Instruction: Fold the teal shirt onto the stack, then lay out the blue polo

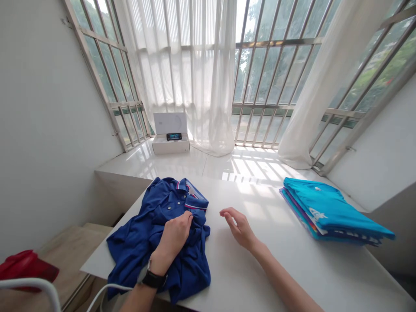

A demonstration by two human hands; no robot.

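White worktop by a barred window, daylight strong.

Blue polo shirt lies crumpled on the worktop's left end. Collar points toward the window and shows a red and white trim. The lower cloth hangs a little over the near edge.

Left hand rests on the shirt just below the collar, fingers curled into a bunch of the cloth, gripping it. A dark wristwatch sits on that wrist.

Right hand is just beside the shirt, clear of the cloth, palm turned toward it. Fingers are loosely spread and empty. The forearm lies low across the worktop; whether the hand touches the surface, I cannot tell.

Stack of folded shirts sits at the worktop's right end, well apart from both hands, turquoise one on top.

On the window ledge beyond: an open white box with a phone propped in it. Sheer curtains hang behind it.

Red object down at the lower left, off the worktop, too blurred to identify.
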